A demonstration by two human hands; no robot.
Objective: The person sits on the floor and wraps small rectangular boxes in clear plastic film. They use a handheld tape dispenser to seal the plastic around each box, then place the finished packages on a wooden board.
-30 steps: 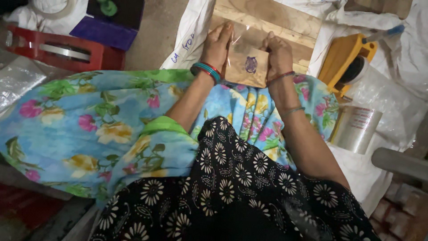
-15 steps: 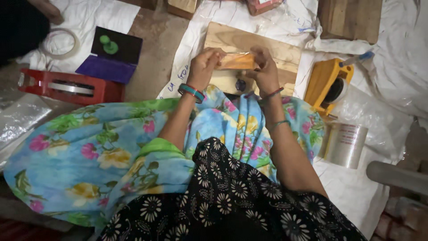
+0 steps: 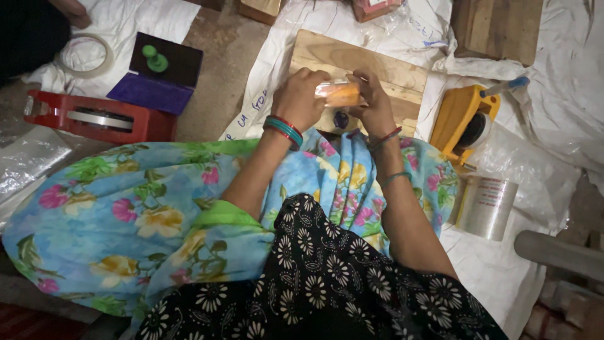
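Held between left hand [image 3: 301, 101] and right hand [image 3: 376, 104], both closed on a small orange packet [image 3: 340, 93]. Kept above the wooden board [image 3: 377, 66], near the yellow tape dispenser [image 3: 462, 119].

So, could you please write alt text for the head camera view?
Both hands, left hand and right hand, hold a small orange packet above a wooden board. A yellow tape dispenser sits right, a red one left.

Dim, soft indoor light, shadows weak. Mild glare on clear shiny tape roll [image 3: 486, 206]. Bottom corners dark, slightly blurred.
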